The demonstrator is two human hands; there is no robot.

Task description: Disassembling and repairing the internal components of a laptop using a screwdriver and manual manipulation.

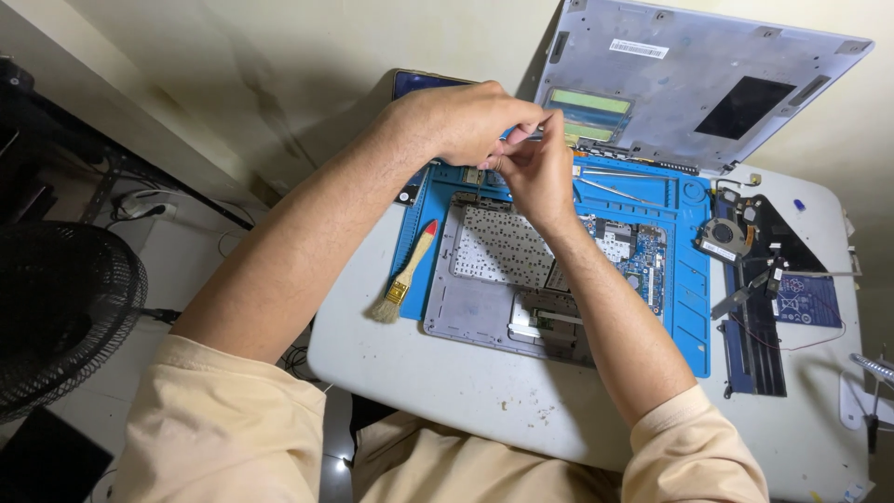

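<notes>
My left hand and my right hand meet above the far edge of an opened laptop base, which lies on a blue work mat. Both hands pinch a thin metal tool, probably tweezers or a small screwdriver; its tip is hidden between the fingers. The laptop's circuit board shows to the right of my right forearm. A small brush with a red-tipped wooden handle lies at the mat's left edge.
A grey laptop cover leans against the wall behind the mat. A cooling fan and dark parts lie to the right on the white table. A black floor fan stands at left. A dark phone pokes out behind my left hand.
</notes>
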